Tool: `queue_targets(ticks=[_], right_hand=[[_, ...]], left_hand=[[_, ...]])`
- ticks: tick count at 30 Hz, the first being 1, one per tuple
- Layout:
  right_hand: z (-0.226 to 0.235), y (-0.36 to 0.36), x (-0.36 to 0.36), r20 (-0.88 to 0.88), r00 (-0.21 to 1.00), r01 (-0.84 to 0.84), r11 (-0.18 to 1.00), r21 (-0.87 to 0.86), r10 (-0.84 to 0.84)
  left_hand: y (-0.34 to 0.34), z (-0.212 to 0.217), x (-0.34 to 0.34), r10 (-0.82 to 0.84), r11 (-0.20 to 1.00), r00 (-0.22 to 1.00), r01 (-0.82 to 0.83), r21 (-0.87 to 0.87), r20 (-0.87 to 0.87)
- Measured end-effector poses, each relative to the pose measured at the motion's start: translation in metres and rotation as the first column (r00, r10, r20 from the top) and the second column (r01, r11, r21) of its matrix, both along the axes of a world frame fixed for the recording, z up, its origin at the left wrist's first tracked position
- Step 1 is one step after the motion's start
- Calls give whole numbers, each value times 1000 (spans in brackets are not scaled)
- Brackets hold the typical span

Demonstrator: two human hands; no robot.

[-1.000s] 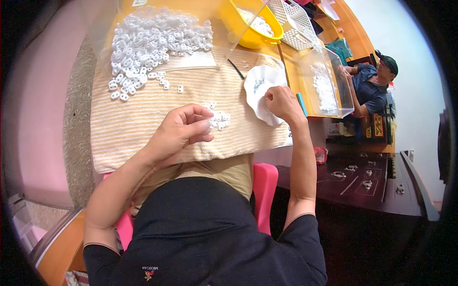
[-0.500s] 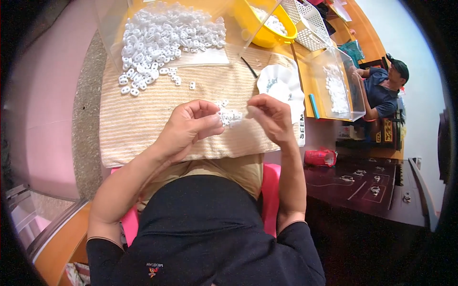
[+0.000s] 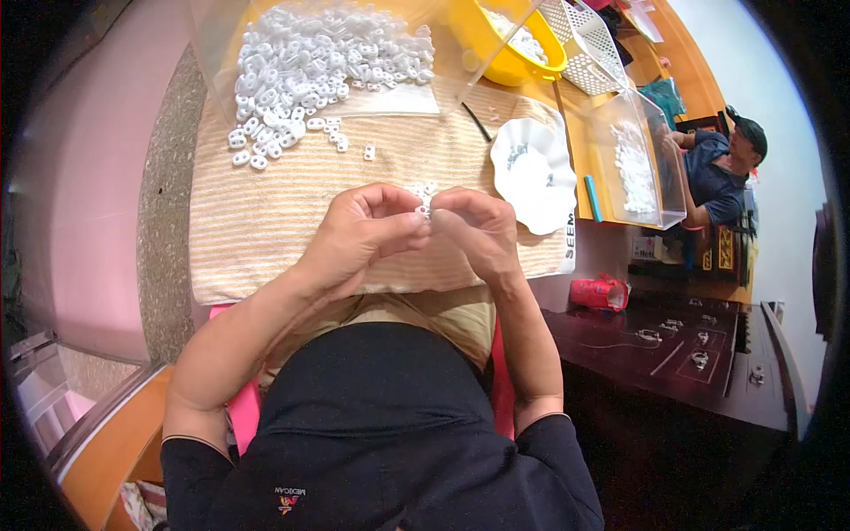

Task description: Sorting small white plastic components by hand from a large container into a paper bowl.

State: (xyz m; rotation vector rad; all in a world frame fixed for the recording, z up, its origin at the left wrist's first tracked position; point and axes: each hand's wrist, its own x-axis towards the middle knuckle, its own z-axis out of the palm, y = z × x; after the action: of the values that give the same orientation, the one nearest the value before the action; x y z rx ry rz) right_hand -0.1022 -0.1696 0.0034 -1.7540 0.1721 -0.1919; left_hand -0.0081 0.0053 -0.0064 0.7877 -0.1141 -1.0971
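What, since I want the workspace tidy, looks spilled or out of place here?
The white pieces look somewhat spilled: their heap runs out of the clear tray onto the striped towel, where a single piece lies apart. That may be deliberate. I see no obvious damage.

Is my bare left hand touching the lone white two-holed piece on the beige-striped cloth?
Apart. The head view shows beige-striped cloth between your bare left hand and the lone white two-holed piece.
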Motion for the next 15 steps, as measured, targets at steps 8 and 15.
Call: queue_targets(ticks=[8,15], right_hand=[[-4,1,-1,47,999,7,1000,29,-9],[-4,1,-2,43,999,21,999,46,-23]], left_hand=[[0,-7,-1,6,1000,1000,-6,-16,9],[-1,-7,-1,8,1000,1000,-8,-20,4]])
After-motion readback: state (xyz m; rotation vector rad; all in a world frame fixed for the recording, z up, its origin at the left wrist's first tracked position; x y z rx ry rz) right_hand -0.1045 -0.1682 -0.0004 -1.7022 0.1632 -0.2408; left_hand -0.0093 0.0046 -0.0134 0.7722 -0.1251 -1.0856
